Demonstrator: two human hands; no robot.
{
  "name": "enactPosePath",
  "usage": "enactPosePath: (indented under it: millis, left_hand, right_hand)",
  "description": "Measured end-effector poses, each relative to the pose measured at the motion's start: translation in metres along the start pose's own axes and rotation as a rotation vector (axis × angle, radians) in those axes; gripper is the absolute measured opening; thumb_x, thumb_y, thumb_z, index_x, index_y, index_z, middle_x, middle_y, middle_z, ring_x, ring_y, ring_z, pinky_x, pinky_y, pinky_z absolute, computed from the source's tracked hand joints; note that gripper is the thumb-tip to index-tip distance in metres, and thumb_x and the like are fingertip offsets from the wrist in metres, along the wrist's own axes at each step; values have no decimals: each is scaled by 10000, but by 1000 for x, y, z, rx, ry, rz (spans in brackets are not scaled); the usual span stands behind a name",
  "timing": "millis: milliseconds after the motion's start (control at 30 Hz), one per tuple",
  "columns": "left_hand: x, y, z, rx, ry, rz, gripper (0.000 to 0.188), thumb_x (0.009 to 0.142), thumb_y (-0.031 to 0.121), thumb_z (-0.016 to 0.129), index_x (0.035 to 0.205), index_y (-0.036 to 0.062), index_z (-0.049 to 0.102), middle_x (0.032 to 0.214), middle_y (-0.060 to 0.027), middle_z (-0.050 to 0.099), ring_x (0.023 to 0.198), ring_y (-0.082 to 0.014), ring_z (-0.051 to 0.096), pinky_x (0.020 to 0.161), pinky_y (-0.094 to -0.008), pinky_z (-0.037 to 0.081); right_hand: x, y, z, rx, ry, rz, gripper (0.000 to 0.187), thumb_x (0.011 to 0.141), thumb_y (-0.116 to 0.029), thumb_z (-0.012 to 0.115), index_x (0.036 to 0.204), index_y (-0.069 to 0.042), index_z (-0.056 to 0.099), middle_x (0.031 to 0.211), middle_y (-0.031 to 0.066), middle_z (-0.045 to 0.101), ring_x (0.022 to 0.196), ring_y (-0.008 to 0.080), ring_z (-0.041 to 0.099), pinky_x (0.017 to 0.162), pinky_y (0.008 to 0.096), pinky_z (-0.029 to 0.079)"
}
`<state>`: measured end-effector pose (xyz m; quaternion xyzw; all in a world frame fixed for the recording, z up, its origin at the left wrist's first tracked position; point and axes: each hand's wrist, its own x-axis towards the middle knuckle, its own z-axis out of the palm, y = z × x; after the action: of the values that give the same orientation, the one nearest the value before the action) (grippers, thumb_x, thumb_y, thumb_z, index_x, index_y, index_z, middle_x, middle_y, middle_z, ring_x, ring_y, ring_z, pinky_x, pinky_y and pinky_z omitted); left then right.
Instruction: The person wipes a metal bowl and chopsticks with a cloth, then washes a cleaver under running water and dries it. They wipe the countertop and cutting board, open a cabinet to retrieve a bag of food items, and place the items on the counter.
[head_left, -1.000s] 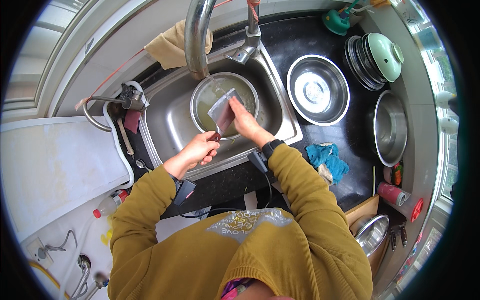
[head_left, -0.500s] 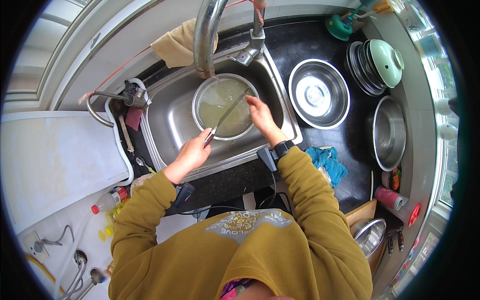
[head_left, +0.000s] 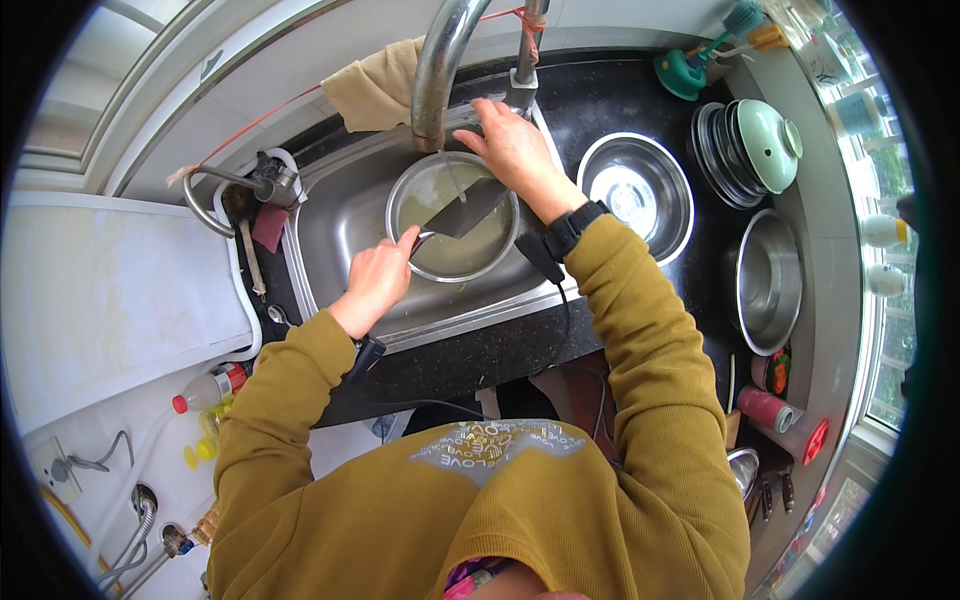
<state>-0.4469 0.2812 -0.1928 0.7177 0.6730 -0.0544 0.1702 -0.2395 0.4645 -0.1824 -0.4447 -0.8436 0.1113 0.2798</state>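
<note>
My left hand (head_left: pixel 378 282) grips the handle of a kitchen knife (head_left: pixel 468 209), whose broad blade lies flat-side up above a metal basin (head_left: pixel 390 222). Cloudy greenish water fills that basin, which stands in the steel sink (head_left: pixel 335 240). From the curved faucet spout (head_left: pixel 433 90) a thin stream falls toward the blade. My right hand (head_left: pixel 520 160) reaches over the sink's far right corner with fingers spread, at the base of the faucet. The tap lever is hidden behind it, so contact cannot be made out.
Right of the sink stand a shiny steel bowl (head_left: pixel 650 165), stacked plates under a green lid (head_left: pixel 768 146), and a larger steel basin (head_left: pixel 768 282). A beige cloth (head_left: pixel 372 88) hangs behind the sink. Plastic bottles (head_left: pixel 208 388) stand at lower left.
My right hand has left the blade and moved up to the faucet base. The knife has turned from edge-on to showing its broad side. My left hand keeps its hold.
</note>
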Motion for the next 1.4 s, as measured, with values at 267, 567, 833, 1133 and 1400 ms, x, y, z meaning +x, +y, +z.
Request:
enactPosePath:
  millis: [267, 567, 833, 1133, 1400]
  left_hand:
    - [27, -12, -4, -142, -51, -73, 544, 873, 104, 601, 1403, 161, 494, 991, -207, 701, 895, -425, 681, 762, -500, 542]
    - [33, -20, 6, -1266, -492, -405, 555, 915, 103, 580, 1455, 85, 449, 720, -18, 552, 497, -89, 458, 428, -255, 334]
    - [15, 2, -8, -1670, -608, -481, 354, 951, 125, 576, 1300, 109, 522, 720, 4, 528, 482, -43, 394, 401, -209, 269]
    - [-15, 11, -5, -1787, -700, -458, 278, 971, 132, 554, 1247, 115, 531, 737, 0, 522, 479, -34, 388, 404, -198, 269]
    - [-42, 6, -14, -1718, -628, -513, 319, 971, 149, 546, 1287, 112, 520, 730, 11, 508, 485, -41, 392, 407, -206, 277]
  right_hand:
    - [22, 2, 7, -230, -184, -49, 277, 957, -334, 602, 937, -64, 659, 921, 136, 697, 861, 339, 707, 726, 451, 571]
    - [23, 5, 3, -160, -179, -28, 319, 965, -350, 586, 907, -52, 683, 936, 138, 705, 852, 356, 703, 749, 465, 566]
    - [26, 10, 4, -141, -111, -8, 311, 945, -354, 617, 841, -71, 693, 881, 120, 706, 805, 351, 699, 717, 454, 568]
    - [30, 11, -1, -116, -131, 3, 326, 958, -362, 593, 854, -73, 701, 891, 131, 712, 838, 354, 695, 736, 462, 564]
    - [36, 13, -14, -30, -186, 134, 279, 958, -312, 584, 963, -73, 729, 904, 135, 714, 877, 364, 680, 780, 457, 548]
